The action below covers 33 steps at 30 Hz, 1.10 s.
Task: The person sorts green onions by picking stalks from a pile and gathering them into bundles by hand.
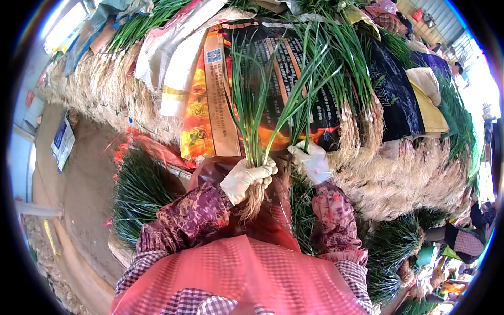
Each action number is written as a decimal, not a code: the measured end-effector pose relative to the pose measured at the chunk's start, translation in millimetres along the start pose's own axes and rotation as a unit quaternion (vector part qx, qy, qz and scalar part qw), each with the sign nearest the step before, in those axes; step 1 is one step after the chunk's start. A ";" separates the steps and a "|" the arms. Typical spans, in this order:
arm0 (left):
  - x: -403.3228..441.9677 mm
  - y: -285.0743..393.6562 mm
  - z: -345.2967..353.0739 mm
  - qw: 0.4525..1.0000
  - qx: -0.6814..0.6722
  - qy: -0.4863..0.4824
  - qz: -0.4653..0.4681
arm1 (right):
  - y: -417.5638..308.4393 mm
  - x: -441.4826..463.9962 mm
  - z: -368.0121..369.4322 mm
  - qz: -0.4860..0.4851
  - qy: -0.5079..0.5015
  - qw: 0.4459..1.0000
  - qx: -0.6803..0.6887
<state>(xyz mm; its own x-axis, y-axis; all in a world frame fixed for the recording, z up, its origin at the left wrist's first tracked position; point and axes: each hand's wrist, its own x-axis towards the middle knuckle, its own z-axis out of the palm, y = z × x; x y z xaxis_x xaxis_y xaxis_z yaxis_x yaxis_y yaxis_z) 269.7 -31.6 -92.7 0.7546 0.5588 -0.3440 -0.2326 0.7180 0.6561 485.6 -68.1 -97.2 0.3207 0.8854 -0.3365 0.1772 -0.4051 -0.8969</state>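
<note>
My left hand [248, 178], in a pale glove, is closed around a bunch of green onions [252, 126]. Their long leaves point away from me and the stringy roots [254, 202] hang below my fist. To its right, my gloved right hand [313, 161] pinches a smaller group of green onion stalks [300, 123] near their lower ends. The leaves of both groups spread over a printed black and orange sack [218, 100] in front of me. Another small pile of green onions [362, 113] lies on the sack to the right, roots toward me.
Rooted onions are heaped along the left [100, 84] and right [394, 178], partly under white [170, 58] and black [396, 100] sacks. Tied green bundles [142, 194] stand at my left and others [394, 247] at lower right. Another person [464, 241] is at the right edge.
</note>
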 end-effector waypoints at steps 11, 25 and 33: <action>5.3 -18.1 3.9 0.997 0.039 0.061 0.002 | 25.2 -14.0 17.0 -0.156 0.093 0.974 0.135; -24.7 2.3 -25.8 0.978 -0.156 -0.132 -0.039 | 54.5 -72.3 -22.0 0.206 -0.115 0.929 -0.285; -18.4 -7.3 -20.9 0.937 -0.222 -0.244 -0.116 | 23.6 -106.9 -55.8 0.170 -0.072 0.971 -0.152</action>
<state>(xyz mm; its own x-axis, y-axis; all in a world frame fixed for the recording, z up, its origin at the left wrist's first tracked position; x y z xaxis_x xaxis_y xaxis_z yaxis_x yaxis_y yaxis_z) 244.8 -38.4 -105.2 0.9818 0.1882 -0.0244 -0.1784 0.9592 0.2194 507.4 -185.0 -66.4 0.2795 0.7021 -0.6549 0.3576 -0.7092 -0.6076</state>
